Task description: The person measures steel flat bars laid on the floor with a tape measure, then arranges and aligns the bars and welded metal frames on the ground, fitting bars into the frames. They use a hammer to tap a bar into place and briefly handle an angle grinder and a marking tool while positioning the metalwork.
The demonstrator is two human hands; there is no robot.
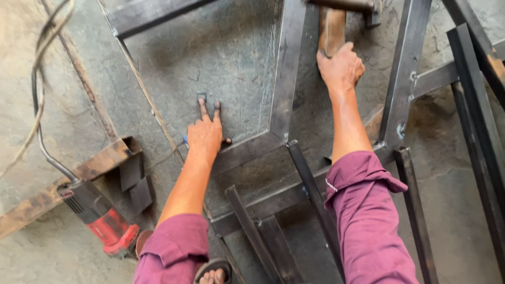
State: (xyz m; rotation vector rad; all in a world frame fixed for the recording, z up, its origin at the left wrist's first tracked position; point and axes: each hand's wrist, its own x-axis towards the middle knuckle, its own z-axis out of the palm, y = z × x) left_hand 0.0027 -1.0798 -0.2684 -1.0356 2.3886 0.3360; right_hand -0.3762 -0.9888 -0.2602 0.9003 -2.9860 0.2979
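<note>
While right hand [341,67] grips hammer handle [331,29], left fingers [203,110] spread flat by steel frame [286,68]; red grinder [100,218] nearby.

One head-worn view – looking steeply down, close over both forearms, at the steel frame [286,79] on concrete floor [221,52]

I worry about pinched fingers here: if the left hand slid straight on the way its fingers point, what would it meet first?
The left hand points up the picture. Its fingertips already sit at a small dark metal piece on the concrete floor; beyond it the floor looks bare up to the steel frame bar.
</note>
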